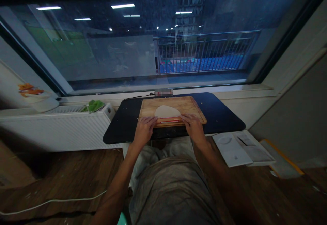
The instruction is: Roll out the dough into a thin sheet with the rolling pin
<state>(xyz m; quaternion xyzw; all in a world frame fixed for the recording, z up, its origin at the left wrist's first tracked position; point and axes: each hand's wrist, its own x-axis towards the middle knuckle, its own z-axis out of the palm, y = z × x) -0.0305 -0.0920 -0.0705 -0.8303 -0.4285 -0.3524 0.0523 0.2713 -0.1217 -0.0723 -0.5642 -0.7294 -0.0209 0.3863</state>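
Observation:
A flat round of pale dough [167, 111] lies on a wooden board [196, 107] set on a dark tabletop [222, 116]. Across the board's near edge lies a thin rolling pin [169, 120], just below the dough. My left hand [145, 125] presses flat on the pin's left end, fingers stretched forward. My right hand [191, 123] lies the same way on its right end. Both palms face down and rest on the pin without wrapping round it.
A white radiator [56, 129] stands to the left with a green cloth [93, 106] on top. White flat boxes [238, 146] lie on the wooden floor at the right. A white cable [51, 202] runs across the floor at the left. A large window fills the background.

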